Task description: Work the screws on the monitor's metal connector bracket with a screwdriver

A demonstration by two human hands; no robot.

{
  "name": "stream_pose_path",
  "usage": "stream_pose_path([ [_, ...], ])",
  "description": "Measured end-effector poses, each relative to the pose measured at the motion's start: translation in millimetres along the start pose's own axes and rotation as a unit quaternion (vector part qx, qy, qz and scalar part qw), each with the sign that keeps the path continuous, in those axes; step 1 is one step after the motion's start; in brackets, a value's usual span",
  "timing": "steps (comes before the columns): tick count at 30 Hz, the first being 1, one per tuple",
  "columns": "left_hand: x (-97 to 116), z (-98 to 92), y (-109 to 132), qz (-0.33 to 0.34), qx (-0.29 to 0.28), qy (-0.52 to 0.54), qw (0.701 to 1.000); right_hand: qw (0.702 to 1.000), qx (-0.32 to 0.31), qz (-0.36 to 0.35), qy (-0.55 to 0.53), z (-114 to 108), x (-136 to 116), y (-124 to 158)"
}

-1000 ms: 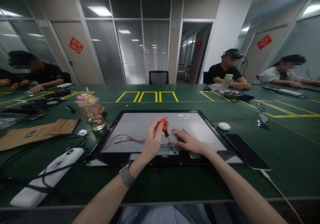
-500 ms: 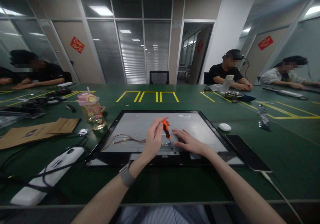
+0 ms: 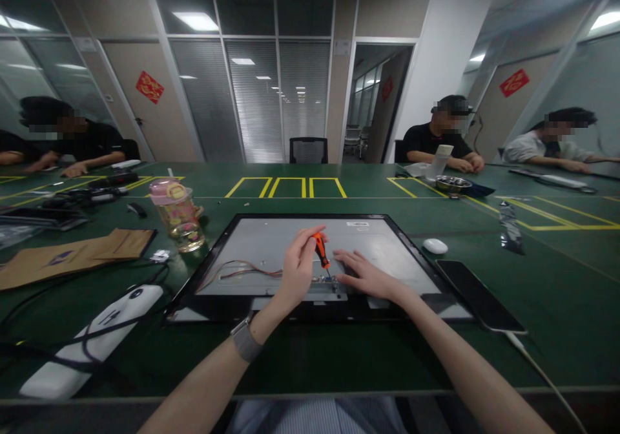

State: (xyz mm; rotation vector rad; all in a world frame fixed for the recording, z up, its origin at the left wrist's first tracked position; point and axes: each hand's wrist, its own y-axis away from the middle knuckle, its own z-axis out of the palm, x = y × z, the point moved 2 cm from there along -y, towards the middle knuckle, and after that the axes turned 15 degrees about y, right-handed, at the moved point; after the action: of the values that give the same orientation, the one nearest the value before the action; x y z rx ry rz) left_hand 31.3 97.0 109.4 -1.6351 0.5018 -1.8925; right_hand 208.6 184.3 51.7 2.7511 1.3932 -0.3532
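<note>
A flat display panel point(image 3: 252, 243) with a grey metal back and black frame lies on the green table. My left hand point(image 3: 299, 259) is closed around the orange and black handle of a screwdriver point(image 3: 321, 250), which tilts slightly. The screwdriver's tip points down at a small circuit board point(image 3: 325, 279) near the panel's front edge. Just right of the tip, my right hand point(image 3: 364, 274) rests on the panel, fingers spread and holding nothing. Thin coloured wires point(image 3: 242, 267) run across the panel to the left of my left hand.
Left of the panel stand a pink-lidded bottle point(image 3: 177, 214), a brown paper envelope point(image 3: 77, 254) and a white power strip point(image 3: 97, 340) with black cables. To the right lie a white case point(image 3: 435, 246) and a phone point(image 3: 477, 295) on a cable. Several people sit across the table.
The screwdriver's handle has shifted very slightly in my left hand; its tip stays at the circuit board. My right hand has not visibly moved. The person at far left has moved a hand.
</note>
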Motion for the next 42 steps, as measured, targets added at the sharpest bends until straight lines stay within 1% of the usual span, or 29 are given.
stream_pose_path([
  [3,-1.6,-0.7,-1.0,-0.002,-0.001,0.006,1.0,1.0,0.001,0.0,-0.001,-0.7,-0.3,0.2],
  [8,0.1,-0.3,-1.4,0.022,0.02,-0.038,0.999,1.0,-0.002,0.001,0.0,-0.2,-0.1,1.0],
  [10,0.5,0.3,-1.2,0.022,0.01,-0.029,0.999,1.0,0.0,0.001,-0.002,0.5,0.7,0.7],
  [13,-1.7,0.5,-0.4,0.004,-0.01,0.003,1.0,1.0,0.001,0.0,-0.002,1.3,1.7,-0.1],
  [16,-5.0,0.3,0.3,-0.015,-0.015,0.023,1.0,1.0,0.002,-0.003,0.002,1.4,2.0,-0.6],
  [19,-6.3,0.9,0.3,-0.014,-0.015,0.032,0.999,1.0,0.004,-0.003,0.004,1.2,1.6,-0.3],
  [25,-4.3,-0.2,-0.3,0.021,0.001,-0.026,0.999,1.0,0.003,-0.003,-0.004,0.1,-0.2,0.4],
  [27,-4.0,-0.2,0.4,0.015,-0.008,-0.019,1.0,1.0,0.006,-0.002,0.002,-0.1,0.0,0.2],
  [29,-4.5,0.3,1.2,-0.003,-0.018,0.01,1.0,1.0,0.007,-0.003,0.007,0.3,0.8,0.0],
  [32,-6.6,0.5,1.9,-0.023,-0.017,0.04,0.999,1.0,0.005,-0.005,0.008,1.9,2.2,-0.4],
  [37,-7.9,-1.2,0.8,0.02,0.015,-0.008,1.0,1.0,0.008,-0.005,0.004,3.2,2.2,-0.4],
  [39,-6.7,-1.8,0.3,0.024,0.025,-0.017,0.999,1.0,0.009,-0.007,0.001,2.8,1.6,-0.4],
  [42,-3.9,-1.6,0.6,0.017,0.012,-0.002,1.0,1.0,0.009,-0.005,0.002,1.9,1.2,-0.6],
])
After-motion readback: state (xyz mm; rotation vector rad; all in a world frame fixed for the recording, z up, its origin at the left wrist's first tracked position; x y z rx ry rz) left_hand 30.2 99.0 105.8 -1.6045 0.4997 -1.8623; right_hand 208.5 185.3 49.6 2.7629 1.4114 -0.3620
